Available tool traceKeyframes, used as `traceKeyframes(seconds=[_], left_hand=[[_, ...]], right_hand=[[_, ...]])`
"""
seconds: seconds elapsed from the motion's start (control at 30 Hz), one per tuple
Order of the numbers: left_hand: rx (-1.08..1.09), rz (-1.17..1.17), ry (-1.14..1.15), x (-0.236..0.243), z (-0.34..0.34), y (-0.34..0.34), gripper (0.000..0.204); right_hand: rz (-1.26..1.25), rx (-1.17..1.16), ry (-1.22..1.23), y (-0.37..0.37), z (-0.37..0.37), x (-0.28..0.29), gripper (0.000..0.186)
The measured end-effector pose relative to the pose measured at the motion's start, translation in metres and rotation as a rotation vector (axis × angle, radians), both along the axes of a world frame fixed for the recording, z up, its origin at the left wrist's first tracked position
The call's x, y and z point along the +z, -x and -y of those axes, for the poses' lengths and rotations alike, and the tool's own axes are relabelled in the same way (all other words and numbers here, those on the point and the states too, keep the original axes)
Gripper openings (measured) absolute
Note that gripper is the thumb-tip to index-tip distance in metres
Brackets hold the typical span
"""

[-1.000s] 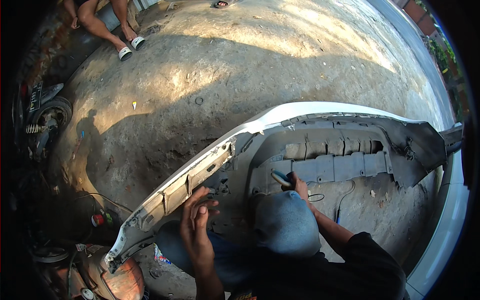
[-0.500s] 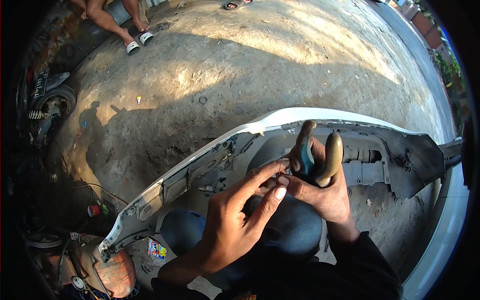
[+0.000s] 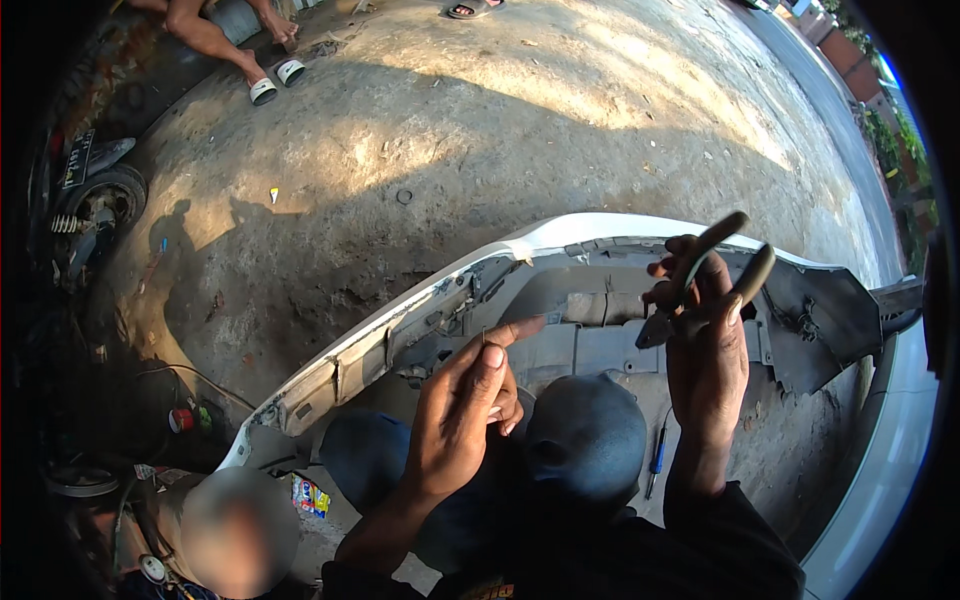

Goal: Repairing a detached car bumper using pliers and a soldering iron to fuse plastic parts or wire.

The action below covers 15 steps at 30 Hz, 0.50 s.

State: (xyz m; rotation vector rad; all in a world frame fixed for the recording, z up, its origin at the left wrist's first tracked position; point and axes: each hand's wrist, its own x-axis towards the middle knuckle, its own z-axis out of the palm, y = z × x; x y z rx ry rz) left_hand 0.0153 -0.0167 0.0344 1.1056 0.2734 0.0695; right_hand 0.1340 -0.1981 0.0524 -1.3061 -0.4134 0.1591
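Between thumb and forefinger, my left hand pinches a short thin piece of wire, of which only a small end shows. My right hand grips a pair of pliers; their handles stick up apart and the dark jaws point to the lower left. The two hands are apart, both above the inner side of a white car bumper that curves across the ground before my knees. On the ground below my right hand lies a slim tool with a blue handle.
An orange tank with a gauge stands at lower left, partly blurred. A motorcycle wheel is at the left edge. A colourful packet lies by my left knee. A white car panel borders the right; another person's legs are at far left.
My hands have drawn apart: the right hand moved right with the pliers, the left slightly left with the wire. The blue-handled tool on the ground has come into sight.
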Motion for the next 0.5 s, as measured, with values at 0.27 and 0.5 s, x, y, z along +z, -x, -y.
traceKeyframes(seconds=[0.27, 0.5], left_hand=[[0.023, -0.007, -0.016, -0.001, -0.008, 0.009, 0.042], [0.211, -0.009, -0.483, -0.008, -0.007, 0.011, 0.026]], right_hand=[[-0.146, -0.159, 0.076, 0.014, 0.024, 0.006, 0.042], [-0.491, -0.226, -0.027, 0.033, 0.031, -0.013, 0.044]])
